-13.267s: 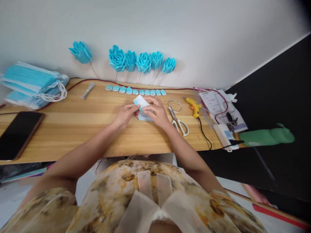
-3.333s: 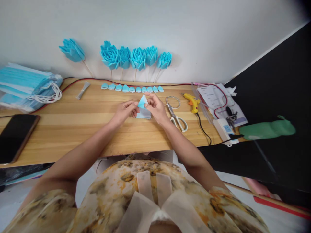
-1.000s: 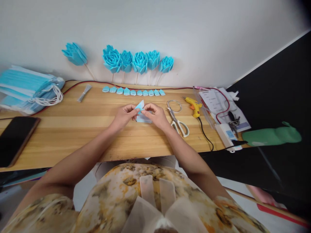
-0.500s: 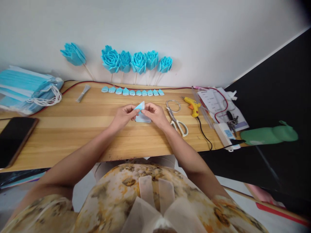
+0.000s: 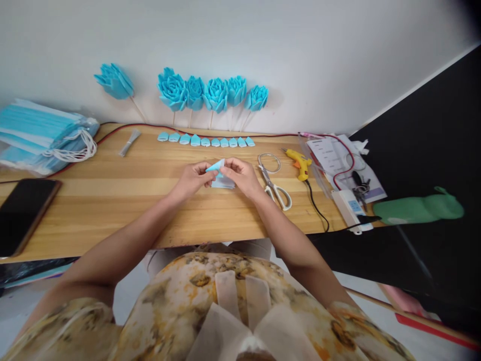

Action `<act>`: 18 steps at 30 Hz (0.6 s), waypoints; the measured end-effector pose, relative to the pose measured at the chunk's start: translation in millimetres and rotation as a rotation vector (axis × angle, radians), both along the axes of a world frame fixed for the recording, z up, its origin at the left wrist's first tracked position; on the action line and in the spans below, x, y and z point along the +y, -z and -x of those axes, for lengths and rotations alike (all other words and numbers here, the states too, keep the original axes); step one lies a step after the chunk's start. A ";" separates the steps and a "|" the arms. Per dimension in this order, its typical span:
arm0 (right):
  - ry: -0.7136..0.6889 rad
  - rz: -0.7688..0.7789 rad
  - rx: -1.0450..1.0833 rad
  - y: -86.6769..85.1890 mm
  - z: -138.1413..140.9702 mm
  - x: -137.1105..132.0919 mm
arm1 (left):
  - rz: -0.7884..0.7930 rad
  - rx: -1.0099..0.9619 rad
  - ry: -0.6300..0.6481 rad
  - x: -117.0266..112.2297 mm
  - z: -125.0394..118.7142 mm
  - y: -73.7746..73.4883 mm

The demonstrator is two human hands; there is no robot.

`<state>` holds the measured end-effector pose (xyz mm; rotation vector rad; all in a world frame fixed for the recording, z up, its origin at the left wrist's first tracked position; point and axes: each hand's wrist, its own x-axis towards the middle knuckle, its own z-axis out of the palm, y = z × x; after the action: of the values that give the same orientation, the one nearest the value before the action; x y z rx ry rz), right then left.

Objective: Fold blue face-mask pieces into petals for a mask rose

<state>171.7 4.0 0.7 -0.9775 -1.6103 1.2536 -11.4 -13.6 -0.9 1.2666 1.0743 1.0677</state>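
Between my hands is a small folded piece of blue-and-white mask fabric, its point tilted up. My left hand pinches its left end between thumb and fingers. Closed on its right side is my right hand, thumb on top. Pale blue fabric pieces lie on the table just beneath; my hands partly hide them. Beyond, a row of several small folded blue petals runs along the back of the table. White-handled scissors lie right of my right hand.
Several blue fabric flowers on sticks lean against the wall. At left are a bag of face masks, a bundle of thin ties and a phone. A yellow glue gun, power strip and green bottle are at right.
The upper tip of the fabric piece has come down and the fold now leans more to the left. Both hands keep hold of it. The view has shifted slightly.
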 end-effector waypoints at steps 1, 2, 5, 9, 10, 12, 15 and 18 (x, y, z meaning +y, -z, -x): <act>0.000 0.007 0.000 0.7 0.0 0.3 | 0.003 0.015 0.019 -0.2 -0.1 -0.2; 0.002 0.004 -0.004 1.4 0.0 0.6 | 0.008 0.030 0.039 -0.4 -0.2 -0.5; 0.022 -0.037 -0.020 3.1 -0.1 0.9 | 0.024 0.055 0.071 -1.0 -0.7 -0.7; 0.068 -0.096 -0.078 1.5 -0.2 -1.1 | 0.026 0.053 0.071 -1.0 -1.0 0.9; 0.082 -0.121 -0.098 0.6 -0.1 -1.9 | 0.028 0.049 0.073 -1.0 -1.0 1.3; 0.114 -0.206 -0.143 -1.0 0.2 -3.4 | 0.028 0.040 0.076 -1.0 -0.9 1.5; 0.142 -0.392 -0.226 -1.5 -0.2 -4.1 | 0.015 0.030 0.073 -1.4 -0.8 0.7; 0.130 -0.550 -0.301 0.5 -2.5 -2.4 | 0.008 0.016 0.064 -2.0 -0.9 -0.7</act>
<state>174.1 1.5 0.2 -0.9199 -1.9442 0.5363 -10.5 -15.6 -0.2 1.2964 1.0428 1.0057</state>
